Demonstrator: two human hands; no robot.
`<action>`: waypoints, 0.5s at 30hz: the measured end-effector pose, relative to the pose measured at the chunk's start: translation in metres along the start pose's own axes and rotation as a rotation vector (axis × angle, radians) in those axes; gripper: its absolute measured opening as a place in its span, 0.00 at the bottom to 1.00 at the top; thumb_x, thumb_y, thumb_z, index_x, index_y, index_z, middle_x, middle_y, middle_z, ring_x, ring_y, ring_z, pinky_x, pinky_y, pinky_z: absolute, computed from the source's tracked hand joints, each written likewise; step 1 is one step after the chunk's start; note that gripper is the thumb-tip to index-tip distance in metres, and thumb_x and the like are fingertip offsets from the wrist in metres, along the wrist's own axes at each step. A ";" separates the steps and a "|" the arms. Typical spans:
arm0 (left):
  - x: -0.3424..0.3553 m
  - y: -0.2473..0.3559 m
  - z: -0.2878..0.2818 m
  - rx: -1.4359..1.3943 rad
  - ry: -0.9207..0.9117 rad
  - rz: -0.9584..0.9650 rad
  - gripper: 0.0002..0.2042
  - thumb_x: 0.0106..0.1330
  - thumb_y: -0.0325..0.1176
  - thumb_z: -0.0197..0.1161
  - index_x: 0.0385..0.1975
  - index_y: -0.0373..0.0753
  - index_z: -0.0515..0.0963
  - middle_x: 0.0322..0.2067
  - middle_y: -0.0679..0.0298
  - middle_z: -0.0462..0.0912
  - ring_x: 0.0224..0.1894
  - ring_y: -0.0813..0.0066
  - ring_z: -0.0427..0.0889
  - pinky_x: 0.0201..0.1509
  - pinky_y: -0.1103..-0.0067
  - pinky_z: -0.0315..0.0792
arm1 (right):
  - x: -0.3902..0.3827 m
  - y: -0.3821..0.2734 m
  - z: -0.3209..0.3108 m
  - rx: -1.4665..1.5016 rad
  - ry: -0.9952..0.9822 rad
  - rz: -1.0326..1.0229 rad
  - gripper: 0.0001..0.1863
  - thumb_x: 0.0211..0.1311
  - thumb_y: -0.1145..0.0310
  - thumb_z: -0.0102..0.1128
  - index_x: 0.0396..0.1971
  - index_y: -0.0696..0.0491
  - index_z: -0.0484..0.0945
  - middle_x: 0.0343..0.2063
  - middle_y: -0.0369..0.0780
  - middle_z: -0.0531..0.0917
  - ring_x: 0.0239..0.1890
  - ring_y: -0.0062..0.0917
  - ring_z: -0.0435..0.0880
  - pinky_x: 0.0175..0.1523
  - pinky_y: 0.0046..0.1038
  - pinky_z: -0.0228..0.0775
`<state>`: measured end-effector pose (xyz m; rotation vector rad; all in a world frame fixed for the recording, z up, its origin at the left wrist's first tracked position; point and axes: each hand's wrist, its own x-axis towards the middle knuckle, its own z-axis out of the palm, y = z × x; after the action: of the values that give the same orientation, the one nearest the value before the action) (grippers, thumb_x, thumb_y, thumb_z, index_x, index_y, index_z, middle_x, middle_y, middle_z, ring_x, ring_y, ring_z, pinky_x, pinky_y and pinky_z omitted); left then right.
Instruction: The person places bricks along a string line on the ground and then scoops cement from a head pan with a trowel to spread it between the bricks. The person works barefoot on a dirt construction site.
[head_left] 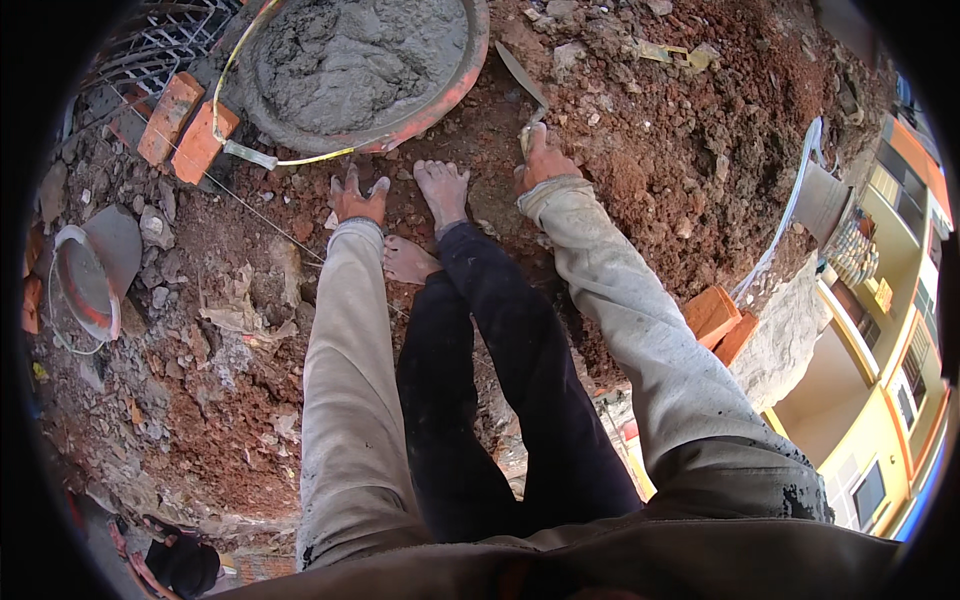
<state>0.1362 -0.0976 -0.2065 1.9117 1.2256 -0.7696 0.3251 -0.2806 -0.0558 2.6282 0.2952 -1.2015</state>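
In my right hand (545, 162) is the handle of a trowel (519, 75), its narrow blade slanting up and left over the soil. My left hand (358, 200) reaches low over the ground with its fingers apart and nothing in them. Just beyond it stands a red-rimmed tub (478, 45) full of wet grey mortar (350, 60). A yellow wire handle with a pale grip (250, 155) hangs over the tub's near left side. My bare feet (440, 190) are on the dirt between my hands.
Two orange bricks (204, 143) lie left of the tub, where a thin string (255, 215) crosses the rubble. A mortar-stained bucket (88, 285) lies at the left. More bricks (712, 316) and another bucket (822, 205) are at the right, before yellow buildings (850, 400).
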 end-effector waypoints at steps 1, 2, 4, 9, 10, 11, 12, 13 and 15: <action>-0.003 -0.007 0.001 -0.052 0.037 0.003 0.39 0.53 0.54 0.64 0.64 0.45 0.60 0.65 0.47 0.52 0.67 0.51 0.53 0.69 0.67 0.50 | -0.014 -0.002 -0.001 0.034 -0.125 -0.018 0.36 0.54 0.64 0.56 0.60 0.62 0.53 0.36 0.55 0.80 0.41 0.48 0.81 0.45 0.43 0.74; -0.012 -0.012 0.006 -0.102 0.059 0.015 0.37 0.54 0.53 0.64 0.63 0.44 0.61 0.65 0.47 0.53 0.66 0.51 0.54 0.69 0.67 0.50 | -0.029 0.006 0.013 0.001 -0.166 -0.090 0.36 0.53 0.63 0.56 0.60 0.60 0.54 0.35 0.55 0.80 0.41 0.49 0.80 0.46 0.44 0.73; -0.031 -0.022 0.013 -0.202 0.083 0.014 0.35 0.56 0.50 0.63 0.62 0.43 0.62 0.64 0.46 0.55 0.66 0.51 0.55 0.68 0.67 0.51 | -0.080 0.008 0.011 0.040 -0.312 -0.145 0.37 0.51 0.61 0.56 0.61 0.55 0.54 0.34 0.56 0.80 0.40 0.50 0.80 0.47 0.46 0.72; -0.084 -0.048 0.012 -0.503 0.043 0.017 0.31 0.58 0.47 0.61 0.59 0.39 0.66 0.61 0.44 0.61 0.65 0.51 0.57 0.66 0.68 0.54 | -0.085 0.103 -0.063 0.091 0.133 0.048 0.30 0.54 0.59 0.55 0.58 0.50 0.59 0.31 0.53 0.81 0.36 0.49 0.81 0.45 0.44 0.73; -0.083 -0.039 0.017 -0.509 0.036 0.030 0.31 0.58 0.47 0.61 0.59 0.38 0.66 0.60 0.44 0.62 0.65 0.51 0.57 0.66 0.68 0.55 | -0.061 0.140 -0.071 -0.018 0.200 0.137 0.30 0.54 0.59 0.58 0.57 0.48 0.63 0.38 0.53 0.80 0.40 0.47 0.80 0.46 0.41 0.72; -0.083 -0.031 0.024 -0.511 0.031 0.036 0.30 0.58 0.48 0.60 0.59 0.38 0.66 0.60 0.45 0.63 0.65 0.51 0.58 0.66 0.68 0.55 | -0.039 0.167 -0.082 -0.136 0.110 0.194 0.29 0.54 0.59 0.59 0.56 0.51 0.64 0.39 0.51 0.80 0.41 0.46 0.80 0.47 0.40 0.72; -0.086 -0.023 0.033 -0.510 0.020 0.038 0.30 0.59 0.48 0.59 0.58 0.37 0.67 0.59 0.45 0.63 0.64 0.51 0.58 0.66 0.68 0.55 | -0.021 0.186 -0.083 -0.121 0.011 0.299 0.29 0.53 0.58 0.61 0.54 0.53 0.65 0.39 0.50 0.80 0.41 0.45 0.80 0.48 0.40 0.72; -0.085 -0.005 0.038 -0.571 -0.044 0.013 0.31 0.59 0.50 0.58 0.59 0.37 0.66 0.60 0.46 0.63 0.64 0.52 0.58 0.66 0.68 0.54 | -0.005 0.207 -0.064 -0.217 -0.009 0.292 0.31 0.53 0.59 0.61 0.55 0.53 0.64 0.39 0.51 0.80 0.41 0.45 0.80 0.49 0.40 0.72; -0.069 -0.002 0.056 -0.564 0.024 -0.003 0.31 0.59 0.51 0.58 0.59 0.38 0.67 0.60 0.46 0.62 0.65 0.52 0.58 0.66 0.67 0.54 | 0.008 0.195 -0.051 -0.349 -0.060 0.182 0.30 0.55 0.61 0.59 0.56 0.54 0.63 0.40 0.52 0.80 0.43 0.45 0.80 0.50 0.40 0.72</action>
<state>0.1032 -0.1769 -0.1835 1.4562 1.2929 -0.3472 0.4209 -0.4510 -0.0047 2.2620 0.2250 -1.0582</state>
